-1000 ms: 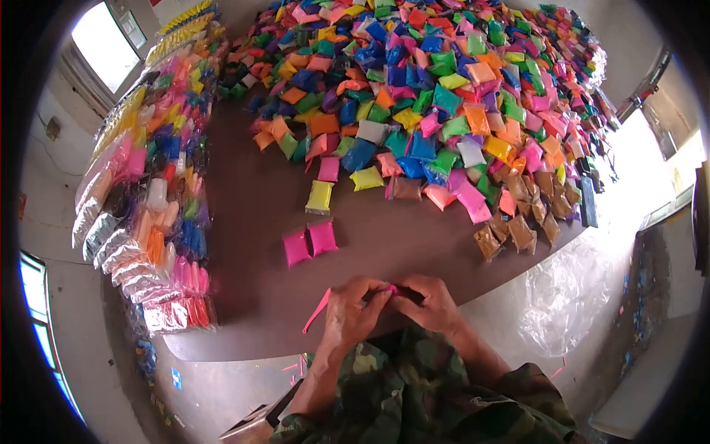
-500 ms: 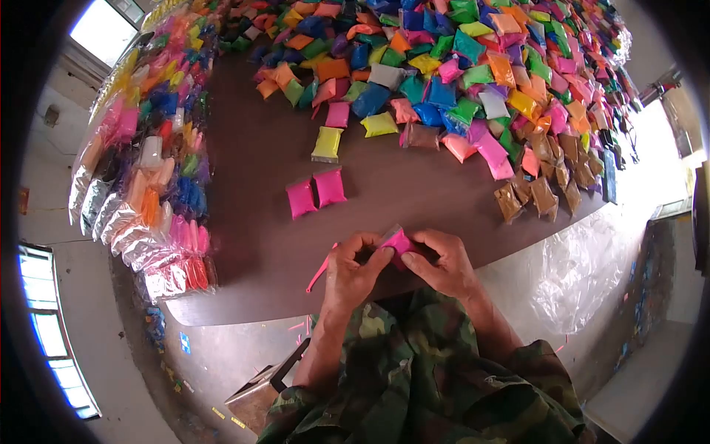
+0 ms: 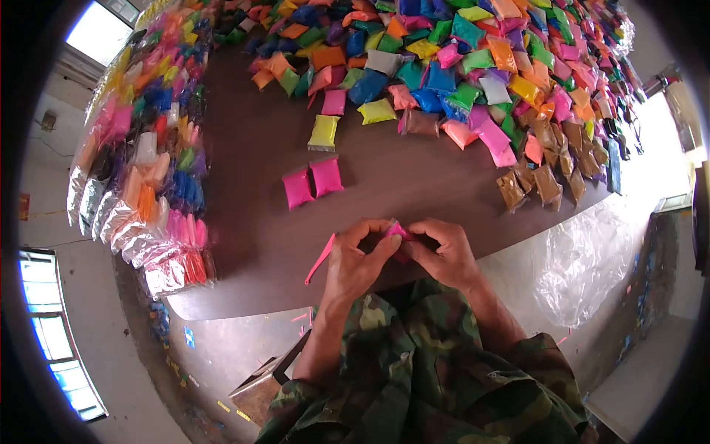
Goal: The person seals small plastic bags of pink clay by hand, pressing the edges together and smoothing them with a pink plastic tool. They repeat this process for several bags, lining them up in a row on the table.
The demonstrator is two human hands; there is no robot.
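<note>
Between my two hands, close to the table's near edge, is a small pink packet (image 3: 397, 231) in clear plastic, mostly covered by fingers. My left hand (image 3: 356, 259) pinches its left side with thumb and forefinger. On the other side my right hand (image 3: 442, 253) grips it the same way. A thin pink strip (image 3: 320, 259) lies on the table by my left wrist. Farther up, two pink packets (image 3: 298, 189) rest side by side, with a yellow packet (image 3: 323, 132) beyond them.
A big heap of coloured packets (image 3: 444, 78) spreads over the back and right of the brown table (image 3: 244, 185). Brown packets (image 3: 548, 185) lie at the right edge. Stacked bagged bundles (image 3: 159, 177) line the left side. Clear plastic (image 3: 580, 266) hangs at right; a box (image 3: 259, 385) stands below.
The pink packet has tilted and more of it is now covered by my fingers. My hands stay close together, and the view has shifted slightly.
</note>
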